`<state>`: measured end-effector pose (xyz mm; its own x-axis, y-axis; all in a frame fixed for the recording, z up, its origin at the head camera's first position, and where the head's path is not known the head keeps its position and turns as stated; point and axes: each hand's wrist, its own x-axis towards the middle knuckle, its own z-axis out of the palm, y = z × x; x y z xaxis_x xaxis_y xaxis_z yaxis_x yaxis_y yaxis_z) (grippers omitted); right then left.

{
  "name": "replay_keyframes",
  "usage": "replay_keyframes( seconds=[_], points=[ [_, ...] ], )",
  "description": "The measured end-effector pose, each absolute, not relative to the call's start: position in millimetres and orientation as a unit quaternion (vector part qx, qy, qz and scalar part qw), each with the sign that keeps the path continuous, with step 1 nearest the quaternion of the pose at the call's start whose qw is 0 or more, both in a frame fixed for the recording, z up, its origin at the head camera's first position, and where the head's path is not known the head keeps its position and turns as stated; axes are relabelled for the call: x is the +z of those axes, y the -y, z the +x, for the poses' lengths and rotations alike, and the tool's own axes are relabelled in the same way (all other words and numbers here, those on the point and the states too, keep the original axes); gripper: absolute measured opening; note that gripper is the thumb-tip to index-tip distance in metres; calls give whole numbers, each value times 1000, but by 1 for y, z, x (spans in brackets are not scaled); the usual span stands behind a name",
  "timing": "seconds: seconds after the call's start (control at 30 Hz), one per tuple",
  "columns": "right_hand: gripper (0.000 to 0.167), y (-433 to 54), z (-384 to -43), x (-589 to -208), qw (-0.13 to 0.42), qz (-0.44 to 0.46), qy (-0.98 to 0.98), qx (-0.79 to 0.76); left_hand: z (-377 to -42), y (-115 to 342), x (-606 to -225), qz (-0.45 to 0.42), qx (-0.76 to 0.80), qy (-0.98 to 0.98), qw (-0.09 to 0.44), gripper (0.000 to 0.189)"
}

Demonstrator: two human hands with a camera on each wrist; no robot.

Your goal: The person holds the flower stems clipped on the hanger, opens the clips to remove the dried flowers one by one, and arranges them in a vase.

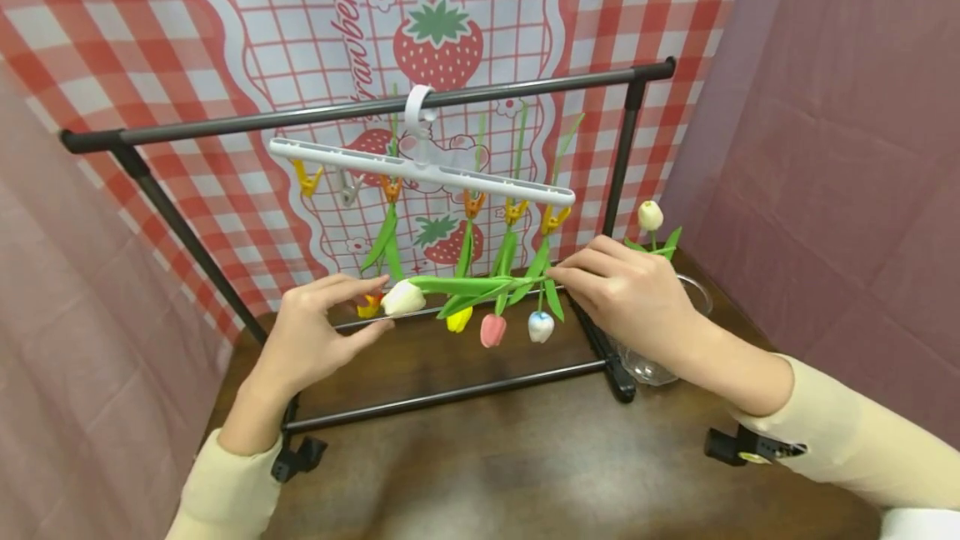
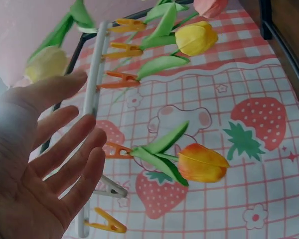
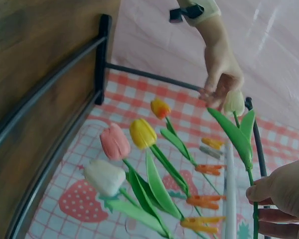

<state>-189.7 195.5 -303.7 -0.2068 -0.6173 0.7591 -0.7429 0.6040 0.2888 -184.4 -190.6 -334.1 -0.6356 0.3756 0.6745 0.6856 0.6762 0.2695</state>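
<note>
My right hand (image 1: 630,290) pinches the green stem of a white tulip (image 1: 403,297), which lies sideways in front of the hanger with its bloom to the left. Around that bloom are the spread fingers of my left hand (image 1: 311,336), thumb below and fingers above. On the white clip hanger (image 1: 495,183), four-coloured blooms hang head down from clips: an orange-yellow tulip (image 2: 203,163), a yellow tulip (image 1: 460,321), a pink tulip (image 1: 492,330) and a white-blue tulip (image 1: 540,326). A yellow clip (image 1: 307,182) and a grey clip (image 1: 348,188) at the left hold nothing.
The hanger hooks over the top bar (image 1: 262,117) of a black metal rack on the wooden table (image 1: 510,457). Behind the rack's right leg stands a clear glass vase (image 1: 651,367) with another white tulip (image 1: 650,215). A strawberry-print checked cloth (image 1: 300,23) hangs behind.
</note>
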Motion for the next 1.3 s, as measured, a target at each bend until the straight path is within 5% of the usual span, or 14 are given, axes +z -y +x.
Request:
replay_keyframes(
  seconds=[0.43,0.93,1.3],
  points=[
    [26,-228,-195,-291,511,356,771,132,-199,197,-349,-247,-297,860,333,39],
    [17,-258,-211,-286,539,252,775,212,-219,203,-364,-174,-308,848,396,51],
    [15,-280,-228,-286,547,174,767,288,-234,192,-383,-98,-411,844,332,63]
  ],
)
